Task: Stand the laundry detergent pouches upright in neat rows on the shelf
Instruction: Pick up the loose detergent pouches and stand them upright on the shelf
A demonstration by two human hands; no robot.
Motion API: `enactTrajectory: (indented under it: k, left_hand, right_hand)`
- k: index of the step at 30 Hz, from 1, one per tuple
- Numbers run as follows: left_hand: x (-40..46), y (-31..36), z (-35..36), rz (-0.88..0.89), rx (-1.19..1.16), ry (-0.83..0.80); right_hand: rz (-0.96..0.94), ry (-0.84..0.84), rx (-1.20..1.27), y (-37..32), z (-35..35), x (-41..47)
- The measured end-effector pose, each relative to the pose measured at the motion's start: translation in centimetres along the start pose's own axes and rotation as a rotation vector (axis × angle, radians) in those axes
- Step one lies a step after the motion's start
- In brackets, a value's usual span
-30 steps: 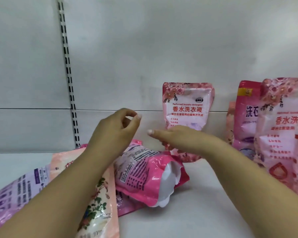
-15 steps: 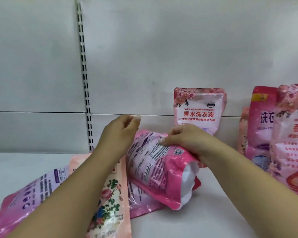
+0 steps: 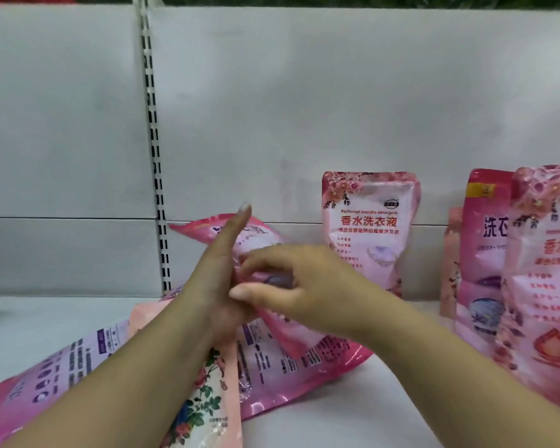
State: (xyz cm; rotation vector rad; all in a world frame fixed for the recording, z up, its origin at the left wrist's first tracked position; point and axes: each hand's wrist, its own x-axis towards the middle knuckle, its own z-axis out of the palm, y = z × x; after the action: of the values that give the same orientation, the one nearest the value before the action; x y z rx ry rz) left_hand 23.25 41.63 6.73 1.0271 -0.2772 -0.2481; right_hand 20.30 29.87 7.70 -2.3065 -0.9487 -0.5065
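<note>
A pink detergent pouch [image 3: 256, 236] is lifted off the pile and tilted, its top pointing up and left. My right hand [image 3: 299, 282] grips its middle with curled fingers and thumb. My left hand [image 3: 220, 270] lies flat against its left side, fingers straight. One pink pouch [image 3: 369, 221] stands upright against the back wall. At the right, up to three more pouches [image 3: 543, 270] stand in a group. Several pouches [image 3: 272, 367] lie flat on the white shelf [image 3: 353, 415] under my arms.
A slotted upright rail [image 3: 154, 150] runs down the white back panel left of centre. A peach floral pouch [image 3: 204, 399] and a pink-purple one [image 3: 46, 379] lie flat at the front left. Bare shelf shows at the far left and front centre.
My right hand has lifted the pouch from the pile and turned it toward upright. My left hand went from a loose curl to flat against the pouch's side.
</note>
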Motion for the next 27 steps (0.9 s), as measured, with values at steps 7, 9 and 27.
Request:
enactTrajectory:
  k: [7,9,27]
  left_hand:
    - [-0.1,0.0,0.1,0.286,0.052,0.02]
    - [-0.6,-0.1,0.3,0.314,0.07,-0.011]
    - [1.1,-0.8,-0.6,0.478,0.631,0.002]
  right_hand:
    - [0.35,0.371,0.634,4.0,-3.1,0.2]
    - [0.449,0.285,0.723,4.1,-3.0,0.3]
    - [0.253,0.86,0.915,4.5,-5.5,0.0]
